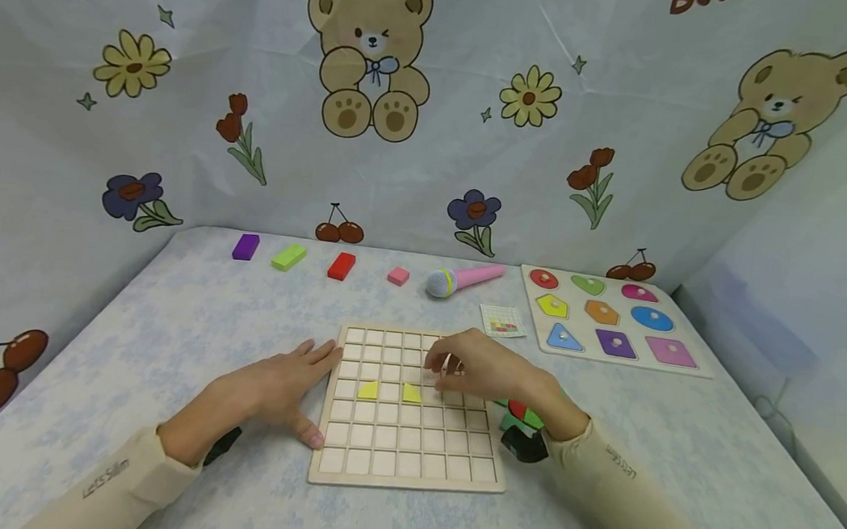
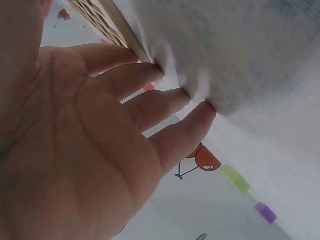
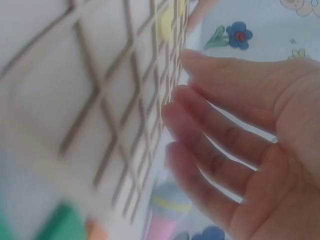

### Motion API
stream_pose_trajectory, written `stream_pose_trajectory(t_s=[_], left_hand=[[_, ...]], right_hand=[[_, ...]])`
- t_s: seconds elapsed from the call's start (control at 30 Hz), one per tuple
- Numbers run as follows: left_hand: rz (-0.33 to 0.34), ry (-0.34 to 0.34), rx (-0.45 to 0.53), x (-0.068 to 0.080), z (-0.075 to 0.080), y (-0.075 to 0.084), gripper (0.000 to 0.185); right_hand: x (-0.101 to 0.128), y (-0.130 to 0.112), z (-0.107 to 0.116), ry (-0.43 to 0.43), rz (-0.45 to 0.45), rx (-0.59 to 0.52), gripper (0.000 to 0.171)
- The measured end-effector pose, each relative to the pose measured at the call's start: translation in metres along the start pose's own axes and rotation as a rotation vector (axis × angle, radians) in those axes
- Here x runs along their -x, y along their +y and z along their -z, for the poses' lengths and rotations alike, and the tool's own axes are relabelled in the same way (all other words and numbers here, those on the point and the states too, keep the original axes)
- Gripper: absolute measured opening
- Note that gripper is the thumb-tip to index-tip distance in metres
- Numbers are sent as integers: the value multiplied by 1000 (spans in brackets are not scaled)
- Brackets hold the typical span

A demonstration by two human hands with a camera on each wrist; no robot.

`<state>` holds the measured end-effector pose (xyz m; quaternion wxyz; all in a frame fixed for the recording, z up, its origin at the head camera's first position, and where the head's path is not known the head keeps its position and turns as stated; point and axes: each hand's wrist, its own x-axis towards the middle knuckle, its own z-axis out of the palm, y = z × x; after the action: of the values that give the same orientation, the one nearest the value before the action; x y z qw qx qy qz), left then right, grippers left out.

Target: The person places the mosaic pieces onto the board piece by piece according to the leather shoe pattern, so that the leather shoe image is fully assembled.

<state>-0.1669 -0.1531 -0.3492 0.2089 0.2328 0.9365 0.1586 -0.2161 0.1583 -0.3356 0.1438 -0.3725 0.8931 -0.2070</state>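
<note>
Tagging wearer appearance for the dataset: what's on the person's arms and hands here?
Both hands, left hand and right hand, are bare: no gloves, no rings visible. Long beige sleeves reach the wrists, each with small dark lettering near the cuff. A black wrist-mounted device sits under the right wrist.

"Let'sSlim" on left sleeve (image 1: 106, 478) and right sleeve (image 1: 621, 463).

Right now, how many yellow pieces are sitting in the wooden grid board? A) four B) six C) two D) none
C: the head view shows two yellow pieces in neighbouring squares of the wooden grid board, and the other squares in view hold none. The left hand rests flat at the board's left edge, and the right hand is over its upper right part.
</note>
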Motion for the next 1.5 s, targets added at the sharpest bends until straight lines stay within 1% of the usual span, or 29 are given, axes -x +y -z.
stream_pose_trajectory(t_s=[0.2,0.37,0.43,0.53,0.63,0.7,0.97,1.13,1.23,1.5], left_hand=[[16,-7,0,0,-2,-2,126],[8,-9,2,0,-2,-1,126],[8,-9,1,1,-2,-1,125],[13,-10,-5,2,-2,0,124],[16,-10,-13,2,-2,0,123],[14,-10,-15,2,-2,1,123],[2,-11,-14,2,-4,2,124],[1,-11,-20,2,-2,2,124],[1,-12,-23,2,-2,2,123],[11,-8,-18,3,-2,2,123]], right_hand=[[23,19,10,18,-86,36,19],[44,38,17,37,-128,48,18],[52,44,20,39,-150,44,16],[61,51,23,32,-213,32,15],[69,57,25,17,-274,7,16],[73,61,24,8,-296,-12,17],[80,73,19,17,-295,-54,16],[79,78,16,40,-247,-32,15],[78,78,15,53,-238,-23,14],[75,74,15,83,-295,-11,16]])
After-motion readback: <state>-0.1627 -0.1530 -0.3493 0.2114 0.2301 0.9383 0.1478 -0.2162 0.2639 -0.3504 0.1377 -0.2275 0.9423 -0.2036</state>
